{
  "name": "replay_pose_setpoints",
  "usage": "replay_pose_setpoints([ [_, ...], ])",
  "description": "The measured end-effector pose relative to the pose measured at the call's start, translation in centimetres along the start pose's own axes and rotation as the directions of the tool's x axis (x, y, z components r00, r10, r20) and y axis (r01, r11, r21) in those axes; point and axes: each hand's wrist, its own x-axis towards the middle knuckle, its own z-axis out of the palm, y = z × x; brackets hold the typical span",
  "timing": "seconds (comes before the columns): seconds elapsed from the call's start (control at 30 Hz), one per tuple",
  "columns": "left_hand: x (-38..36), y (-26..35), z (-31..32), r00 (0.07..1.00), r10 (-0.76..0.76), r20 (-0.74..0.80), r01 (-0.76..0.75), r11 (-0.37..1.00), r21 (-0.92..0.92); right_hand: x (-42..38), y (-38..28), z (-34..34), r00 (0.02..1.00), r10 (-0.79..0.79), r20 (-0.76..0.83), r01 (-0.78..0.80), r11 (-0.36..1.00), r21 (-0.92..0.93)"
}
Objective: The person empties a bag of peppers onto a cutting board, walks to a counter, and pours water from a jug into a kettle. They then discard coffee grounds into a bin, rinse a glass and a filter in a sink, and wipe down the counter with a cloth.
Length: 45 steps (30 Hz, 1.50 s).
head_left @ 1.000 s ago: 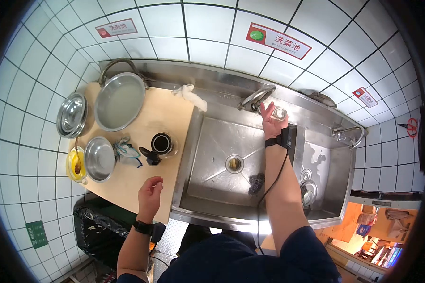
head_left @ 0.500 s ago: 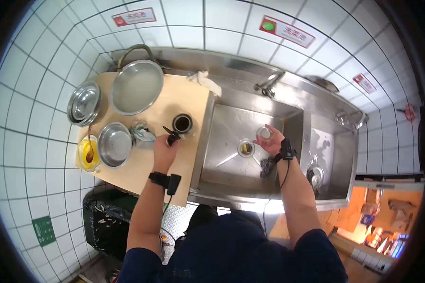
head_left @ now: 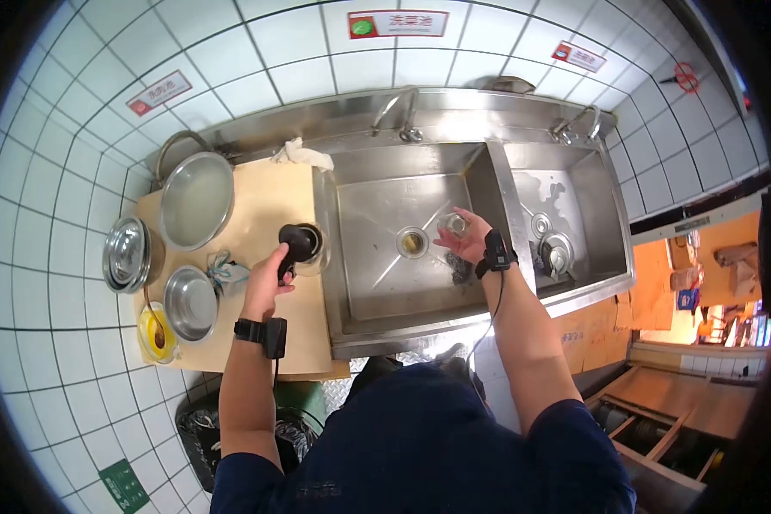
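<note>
My left hand is closed round a black piece with a rounded, lid-like head. That head overlaps the mouth of a glass jar with dark contents, standing near the board's right edge. Over the large sink basin, my right hand is turned palm up, fingers curved about a small clear round glass-like piece. A dark mesh-like scrubber lies in the basin just below that hand. To the hand's left is the drain.
On the wooden board are a large steel bowl of cloudy liquid, a smaller steel bowl, stacked bowls, a crumpled cloth and a yellow tub with a spoon. Faucets rise behind the basins. A white rag lies at the back.
My view has turned to the right. My left hand has brought the black piece from beside the jar to over its mouth. My right hand still holds the clear piece above the basin.
</note>
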Motion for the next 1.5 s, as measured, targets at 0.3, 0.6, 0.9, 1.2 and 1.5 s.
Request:
replay_pose_setpoints([
  [0.3, -1.8, 3.1, 11.2, 0.846, 0.394, 0.36, -0.458, 0.19, 0.868, -5.0, -0.1, -4.0, 0.989, -0.118, 0.085, 0.108, 0.987, 0.115],
  [0.6, -13.9, 6.6, 25.6, 0.656, 0.366, 0.66, -0.393, -0.581, 0.713, -9.4, -1.2, -9.5, 0.985, -0.053, 0.162, 0.033, 0.991, 0.127],
  [0.9, -19.5, 7.5, 30.4, 0.601, 0.39, 0.698, -0.224, -0.756, 0.615, -11.5, -2.1, -12.7, 0.972, -0.047, 0.23, 0.016, 0.991, 0.134],
  [1.2, -19.9, 7.8, 30.4, 0.564, 0.375, 0.735, -0.254, -0.769, 0.587, -10.6, -2.3, -12.8, 0.945, -0.032, 0.325, -0.038, 0.978, 0.204],
  [1.5, -15.7, 7.0, 26.6, 0.501, 0.351, 0.791, -0.384, -0.729, 0.567, -5.4, 0.8, -11.8, 0.872, -0.373, 0.316, 0.423, 0.9, -0.106],
])
